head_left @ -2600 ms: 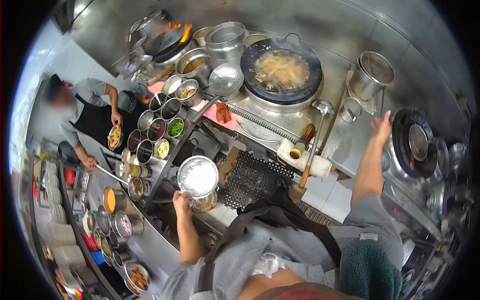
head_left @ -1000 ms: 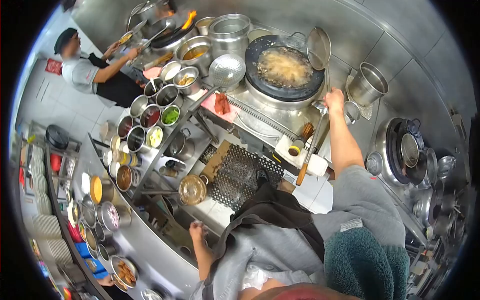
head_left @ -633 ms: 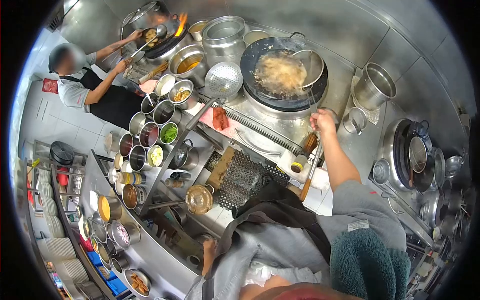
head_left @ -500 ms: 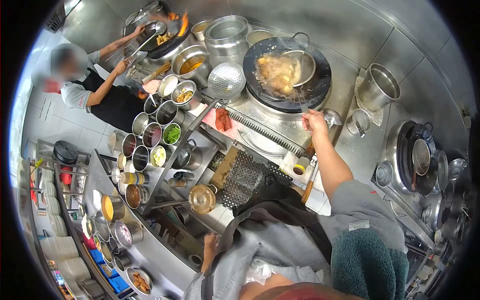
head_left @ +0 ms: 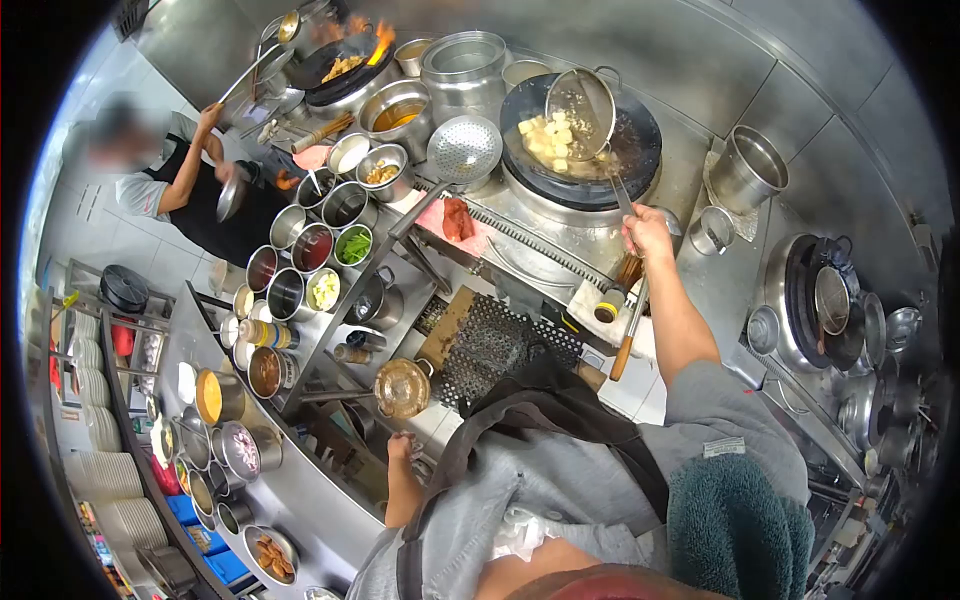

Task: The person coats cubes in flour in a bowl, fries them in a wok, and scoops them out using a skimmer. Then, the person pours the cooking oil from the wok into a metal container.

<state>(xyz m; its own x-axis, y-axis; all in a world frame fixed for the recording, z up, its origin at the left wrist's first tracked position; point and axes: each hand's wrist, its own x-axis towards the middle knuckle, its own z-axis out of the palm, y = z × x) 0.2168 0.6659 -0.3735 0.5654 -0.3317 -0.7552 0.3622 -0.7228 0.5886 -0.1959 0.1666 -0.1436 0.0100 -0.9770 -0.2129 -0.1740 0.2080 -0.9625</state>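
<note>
My right hand (head_left: 648, 230) is closed around the flat metal handle of a round wire strainer (head_left: 581, 108). The strainer is tilted up over the back of a large black wok (head_left: 640, 150), its mesh speckled with small bits. Pale yellow cubes (head_left: 548, 140) lie in the left part of the wok, in oil. Low beside my body is my left hand (head_left: 402, 447), its fingers curled and nothing visible in them. A brown-lidded pot (head_left: 403, 388) stands just beyond it.
A perforated ladle (head_left: 464, 150) rests left of the wok, near several metal pots of ingredients (head_left: 354, 247). Flames rise from another wok (head_left: 345, 72), where a co-worker (head_left: 190, 180) holds a long-handled ladle. At right are a tall pot (head_left: 748, 165) and a second stove (head_left: 800, 300).
The strainer has come up and tilted. The foaming in the wok has died down, showing the cubes. My left hand has moved forward. The co-worker's hands and ladle have shifted.
</note>
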